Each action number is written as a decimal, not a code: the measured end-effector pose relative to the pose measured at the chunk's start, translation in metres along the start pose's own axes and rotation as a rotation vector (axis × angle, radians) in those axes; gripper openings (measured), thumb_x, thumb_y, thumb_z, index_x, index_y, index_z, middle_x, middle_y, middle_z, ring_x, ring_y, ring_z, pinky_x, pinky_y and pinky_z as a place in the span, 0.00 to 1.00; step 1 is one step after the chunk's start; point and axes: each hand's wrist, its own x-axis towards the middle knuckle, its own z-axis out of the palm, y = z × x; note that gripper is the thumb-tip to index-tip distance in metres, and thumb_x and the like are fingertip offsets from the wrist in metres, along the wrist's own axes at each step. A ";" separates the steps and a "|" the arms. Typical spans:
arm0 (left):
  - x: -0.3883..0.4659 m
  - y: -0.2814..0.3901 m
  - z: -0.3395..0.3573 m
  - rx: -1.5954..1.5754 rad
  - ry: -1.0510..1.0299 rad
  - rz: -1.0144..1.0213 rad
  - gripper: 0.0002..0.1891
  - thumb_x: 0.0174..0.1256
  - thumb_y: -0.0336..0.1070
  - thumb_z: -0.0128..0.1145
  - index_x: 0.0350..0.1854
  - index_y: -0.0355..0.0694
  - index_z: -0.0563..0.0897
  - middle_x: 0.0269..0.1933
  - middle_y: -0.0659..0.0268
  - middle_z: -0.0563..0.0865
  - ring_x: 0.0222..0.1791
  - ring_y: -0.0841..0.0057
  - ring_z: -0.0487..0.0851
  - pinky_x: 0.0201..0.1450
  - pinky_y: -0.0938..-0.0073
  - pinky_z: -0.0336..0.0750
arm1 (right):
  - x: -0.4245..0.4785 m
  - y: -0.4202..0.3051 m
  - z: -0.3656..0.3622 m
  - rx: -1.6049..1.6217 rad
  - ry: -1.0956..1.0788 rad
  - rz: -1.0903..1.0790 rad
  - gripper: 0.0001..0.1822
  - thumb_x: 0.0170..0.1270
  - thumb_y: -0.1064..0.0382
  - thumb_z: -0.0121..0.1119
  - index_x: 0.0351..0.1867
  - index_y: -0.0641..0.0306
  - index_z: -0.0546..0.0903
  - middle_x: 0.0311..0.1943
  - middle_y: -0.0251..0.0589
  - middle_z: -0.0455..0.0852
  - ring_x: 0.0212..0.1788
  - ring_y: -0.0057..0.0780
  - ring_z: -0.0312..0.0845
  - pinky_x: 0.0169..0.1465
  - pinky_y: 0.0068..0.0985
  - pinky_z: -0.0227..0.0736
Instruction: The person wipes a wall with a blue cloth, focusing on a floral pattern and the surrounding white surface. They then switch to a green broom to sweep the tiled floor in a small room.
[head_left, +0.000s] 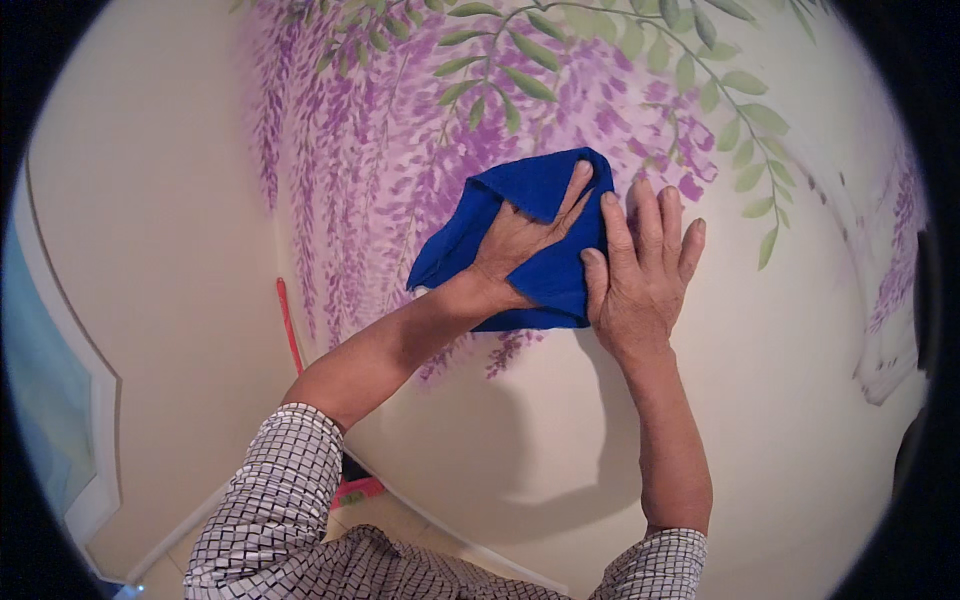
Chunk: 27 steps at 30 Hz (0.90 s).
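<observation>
My left hand (517, 241) is flat against a blue cloth (562, 281), pressing it to a painted wall (765, 375). Folds of the cloth lap over several of its fingers, so those fingertips are hidden. My right hand (637, 292) rests spread on the wall just right of the cloth. Its thumb and index finger lie at the cloth's right edge; whether they pin it I cannot tell. Behind and above the hands, purple hanging wisteria blossoms (352, 150) and green leaves (529, 82) are painted on the wall.
In the corner at left stands a thin red handle (287, 322), with a red dustpan (360, 489) low beside my left sleeve. A white-framed picture (52, 375) hangs on the left wall. A white baseboard (450, 536) meets the tiled floor below. Dark objects show at the right rim.
</observation>
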 end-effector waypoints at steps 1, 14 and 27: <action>0.000 -0.005 -0.005 -0.002 -0.008 0.001 0.42 0.65 0.58 0.56 0.75 0.32 0.64 0.80 0.49 0.55 0.73 0.52 0.67 0.72 0.48 0.59 | 0.003 -0.001 0.001 -0.012 -0.013 0.007 0.31 0.61 0.53 0.67 0.67 0.50 0.77 0.73 0.42 0.68 0.79 0.44 0.54 0.79 0.53 0.34; -0.017 -0.103 -0.035 -0.068 0.159 -0.161 0.62 0.56 0.66 0.63 0.81 0.34 0.43 0.77 0.46 0.61 0.73 0.46 0.65 0.75 0.48 0.54 | 0.060 -0.057 0.051 -0.004 -0.015 -0.116 0.30 0.60 0.63 0.69 0.66 0.54 0.77 0.73 0.46 0.67 0.78 0.47 0.54 0.78 0.51 0.40; -0.030 -0.180 -0.045 0.269 0.148 -0.303 0.63 0.55 0.64 0.66 0.81 0.38 0.39 0.79 0.43 0.54 0.76 0.43 0.58 0.78 0.48 0.48 | 0.069 -0.068 0.064 0.003 -0.010 -0.088 0.32 0.59 0.57 0.71 0.66 0.53 0.76 0.74 0.43 0.65 0.79 0.43 0.52 0.80 0.51 0.37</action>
